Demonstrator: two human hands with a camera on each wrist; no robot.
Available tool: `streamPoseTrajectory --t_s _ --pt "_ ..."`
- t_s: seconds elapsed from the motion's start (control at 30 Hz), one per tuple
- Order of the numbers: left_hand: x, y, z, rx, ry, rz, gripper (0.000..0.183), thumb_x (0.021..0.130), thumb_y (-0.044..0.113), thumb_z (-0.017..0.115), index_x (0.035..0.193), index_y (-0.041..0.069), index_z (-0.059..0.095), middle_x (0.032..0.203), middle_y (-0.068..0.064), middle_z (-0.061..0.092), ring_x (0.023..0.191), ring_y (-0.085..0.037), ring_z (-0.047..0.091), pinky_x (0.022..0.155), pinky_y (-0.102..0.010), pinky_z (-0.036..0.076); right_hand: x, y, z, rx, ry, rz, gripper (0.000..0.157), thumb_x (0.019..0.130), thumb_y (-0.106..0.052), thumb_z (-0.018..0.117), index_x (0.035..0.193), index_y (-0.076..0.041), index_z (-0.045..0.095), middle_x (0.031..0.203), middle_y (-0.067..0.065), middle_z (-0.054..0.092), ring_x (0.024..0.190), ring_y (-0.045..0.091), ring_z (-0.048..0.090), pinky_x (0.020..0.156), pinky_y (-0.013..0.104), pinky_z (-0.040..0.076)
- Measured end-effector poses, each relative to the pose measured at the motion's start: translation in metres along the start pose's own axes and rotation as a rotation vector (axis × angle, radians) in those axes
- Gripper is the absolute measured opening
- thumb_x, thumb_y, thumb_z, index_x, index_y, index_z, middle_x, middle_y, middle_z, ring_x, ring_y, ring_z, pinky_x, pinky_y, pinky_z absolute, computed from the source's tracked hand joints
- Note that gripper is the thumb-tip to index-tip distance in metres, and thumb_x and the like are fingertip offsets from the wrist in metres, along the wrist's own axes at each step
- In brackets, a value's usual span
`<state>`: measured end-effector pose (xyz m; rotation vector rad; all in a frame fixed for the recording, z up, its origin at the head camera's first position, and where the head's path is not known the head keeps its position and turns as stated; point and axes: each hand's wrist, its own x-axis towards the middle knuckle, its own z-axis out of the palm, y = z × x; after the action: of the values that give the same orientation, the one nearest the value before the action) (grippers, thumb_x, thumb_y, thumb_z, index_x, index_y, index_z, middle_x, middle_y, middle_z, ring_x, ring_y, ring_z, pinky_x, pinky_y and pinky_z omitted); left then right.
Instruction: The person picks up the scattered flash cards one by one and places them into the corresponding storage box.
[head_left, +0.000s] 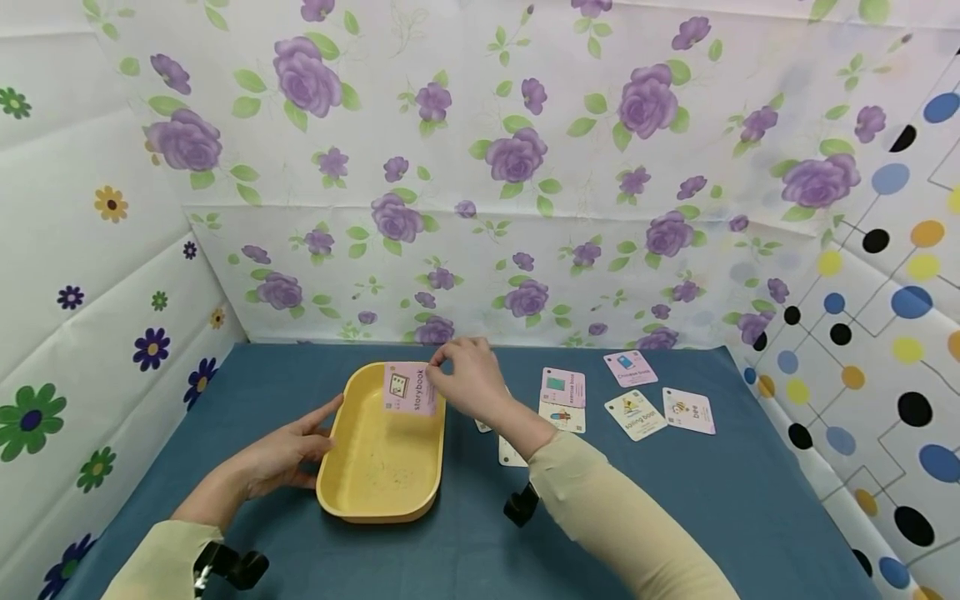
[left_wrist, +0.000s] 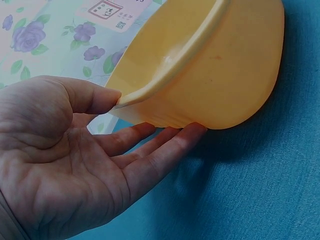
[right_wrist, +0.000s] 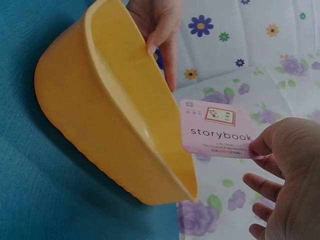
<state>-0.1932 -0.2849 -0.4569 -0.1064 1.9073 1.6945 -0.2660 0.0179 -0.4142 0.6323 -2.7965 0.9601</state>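
Observation:
My right hand (head_left: 468, 379) pinches a pink card (head_left: 408, 388) printed "storybook" by its edge, between thumb and index finger. In the head view the card overlaps the far end of a yellow plastic tub (head_left: 382, 471); the right wrist view shows the card (right_wrist: 215, 127) upright beyond the rim, the other fingers of the right hand (right_wrist: 287, 180) spread loosely. My left hand (head_left: 285, 454) holds the tub's left side. In the left wrist view, that hand (left_wrist: 90, 145) has its thumb at the rim and its fingertips against the lower outer wall.
Right of the tub lie several picture cards: a pink one (head_left: 564, 386) overlapping a cream one (head_left: 564, 418), a "Chinese book" card (head_left: 631, 368), a cream card (head_left: 635, 415) and a "bee" card (head_left: 688, 411). Another (head_left: 512, 454) is partly under my right forearm. Patterned sheets border the blue cloth (head_left: 480, 533).

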Motion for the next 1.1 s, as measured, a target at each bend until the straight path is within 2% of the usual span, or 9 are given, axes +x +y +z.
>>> streamPoseTrajectory --t_s 0.3,0.57,0.87,1.1 --pt "-0.001 -0.001 0.001 -0.003 0.008 0.0 0.082 0.106 0.011 0.051 0.166 0.033 0.0 0.16 -0.032 0.024 0.123 -0.039 0.058 0.084 -0.056 0.056 -0.003 -0.006 0.012 -0.105 -0.033 -0.031 0.017 0.1 -0.034 0.063 0.095 -0.024 0.076 0.123 0.0 0.065 0.132 0.03 0.045 0.109 0.053 0.036" --pt "-0.001 -0.001 0.001 -0.005 0.006 0.005 0.081 0.106 0.012 0.051 0.166 0.034 0.001 0.161 -0.032 0.022 0.123 -0.039 0.058 0.084 -0.056 0.055 -0.011 -0.01 0.019 -0.221 -0.119 -0.13 0.015 0.1 -0.033 0.062 0.092 -0.027 0.073 0.125 0.0 0.066 0.129 0.029 0.048 0.11 0.05 0.036" --pt "-0.001 0.0 0.0 0.0 0.0 0.007 0.079 0.108 0.012 0.05 0.166 0.033 0.001 0.161 -0.032 0.022 0.123 -0.038 0.058 0.084 -0.055 0.055 -0.009 -0.017 0.021 -0.261 -0.224 -0.173 0.014 0.099 -0.033 0.065 0.09 -0.028 0.074 0.123 -0.003 0.067 0.137 0.027 0.044 0.115 0.046 0.032" --pt "-0.001 -0.001 -0.001 0.003 0.001 0.007 0.079 0.107 0.012 0.05 0.166 0.034 0.002 0.162 -0.032 0.02 0.124 -0.038 0.057 0.084 -0.055 0.055 -0.009 -0.02 0.026 -0.294 -0.303 -0.238 0.014 0.098 -0.032 0.065 0.086 -0.03 0.072 0.123 -0.005 0.066 0.141 0.029 0.04 0.118 0.044 0.027"
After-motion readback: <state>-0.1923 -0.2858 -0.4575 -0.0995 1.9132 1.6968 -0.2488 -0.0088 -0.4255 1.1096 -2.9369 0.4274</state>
